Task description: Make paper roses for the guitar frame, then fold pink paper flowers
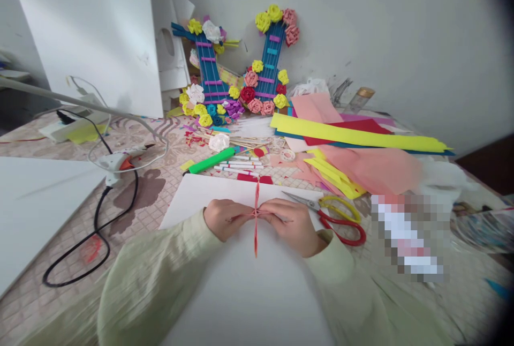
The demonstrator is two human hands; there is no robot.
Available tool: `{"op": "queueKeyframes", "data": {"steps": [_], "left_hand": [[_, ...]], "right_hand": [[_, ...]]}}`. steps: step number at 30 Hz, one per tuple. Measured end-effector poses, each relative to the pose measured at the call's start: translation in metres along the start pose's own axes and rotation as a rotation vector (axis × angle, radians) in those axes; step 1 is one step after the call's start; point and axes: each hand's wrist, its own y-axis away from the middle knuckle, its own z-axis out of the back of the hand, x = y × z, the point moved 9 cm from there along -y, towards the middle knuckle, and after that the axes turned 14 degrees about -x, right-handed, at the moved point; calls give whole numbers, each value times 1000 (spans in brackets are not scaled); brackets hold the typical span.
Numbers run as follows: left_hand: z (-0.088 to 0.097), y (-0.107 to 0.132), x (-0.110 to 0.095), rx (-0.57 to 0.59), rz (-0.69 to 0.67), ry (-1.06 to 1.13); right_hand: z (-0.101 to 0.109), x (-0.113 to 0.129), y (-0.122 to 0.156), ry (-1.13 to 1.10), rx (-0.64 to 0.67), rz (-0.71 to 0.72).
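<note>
My left hand (223,218) and my right hand (289,224) meet over a white sheet (241,281) in front of me. Both are closed in a pinch on thin red paper strips (256,228) that cross between the fingertips, one running away from me and toward me, one sideways. Pale green sleeves cover both forearms. Yellow-and-red handled scissors (333,215) lie just right of my right hand on the table.
A glue gun (116,163) with a black cable lies to the left. A green marker (211,160) and thin pens lie beyond the sheet. Coloured paper sheets (353,137) pile at the right. Two blue stick frames with paper roses (236,67) lean on the wall.
</note>
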Motion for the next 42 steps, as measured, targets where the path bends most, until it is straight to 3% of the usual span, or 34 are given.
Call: {"op": "queueKeyframes", "data": {"steps": [5,12,20,35,42], "left_hand": [[-4,2,4,77,59,-46],[-1,4,9,-26,34,-27],[3,2,8,-57,43,-31],[-3,2,9,28,82,3],[-1,-1,7,6,82,14]], "right_hand": [[-2,-2,0,-8,20,-10],[-3,-2,0,-31,28,-33],[-6,2,1,-87,61,28],[-2,-1,0,-24,-21,18],[0,-3,0,-20,-34,2]]}}
